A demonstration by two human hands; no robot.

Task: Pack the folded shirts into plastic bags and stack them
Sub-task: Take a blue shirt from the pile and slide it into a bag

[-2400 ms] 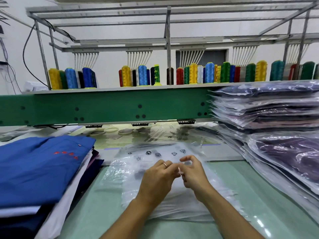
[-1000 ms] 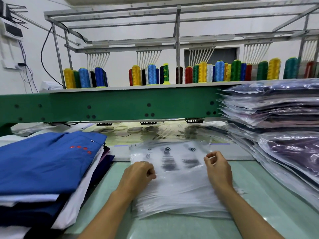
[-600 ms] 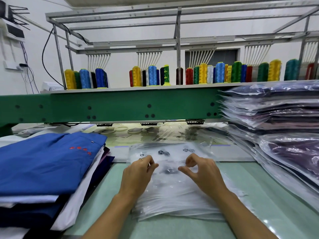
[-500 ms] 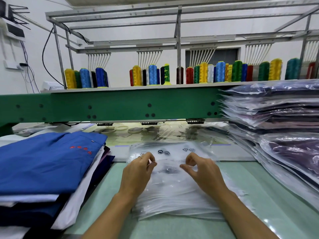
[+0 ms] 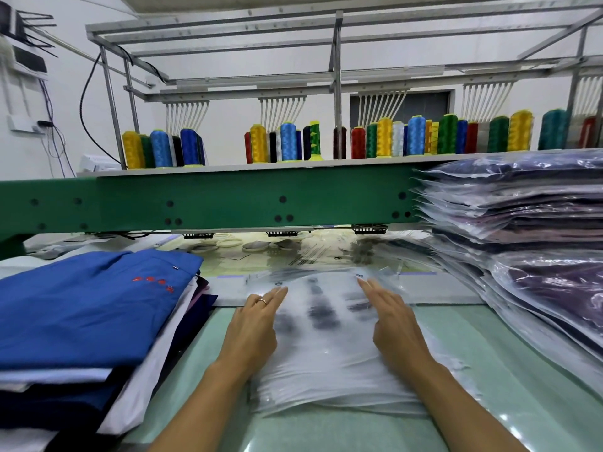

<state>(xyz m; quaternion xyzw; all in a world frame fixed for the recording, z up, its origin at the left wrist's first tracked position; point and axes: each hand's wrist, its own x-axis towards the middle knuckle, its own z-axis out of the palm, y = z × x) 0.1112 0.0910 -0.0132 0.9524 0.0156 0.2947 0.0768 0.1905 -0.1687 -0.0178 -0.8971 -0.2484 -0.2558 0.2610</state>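
A pile of empty clear plastic bags (image 5: 326, 363) with dark printed marks lies on the green table in front of me. My left hand (image 5: 254, 324), a ring on one finger, lies flat on the pile's left side with straight fingers. My right hand (image 5: 391, 321) lies flat on its right side, fingers straight and pointing away. The top bag looks blurred near my fingertips. A stack of folded shirts (image 5: 81, 308), blue on top with small red embroidery, sits at the left. Bagged dark shirts (image 5: 535, 230) are stacked high at the right.
A green machine beam (image 5: 228, 200) crosses the scene behind the bags, with coloured thread spools (image 5: 287, 141) on the shelf above it. Rings and printed sheets lie under the beam. The pale green table (image 5: 509, 406) shows between the bag pile and the bagged stack.
Both hands pinched at the top bag's far edge half a second ago. Now their fingers are straight and flat on the pile, spread farther apart.
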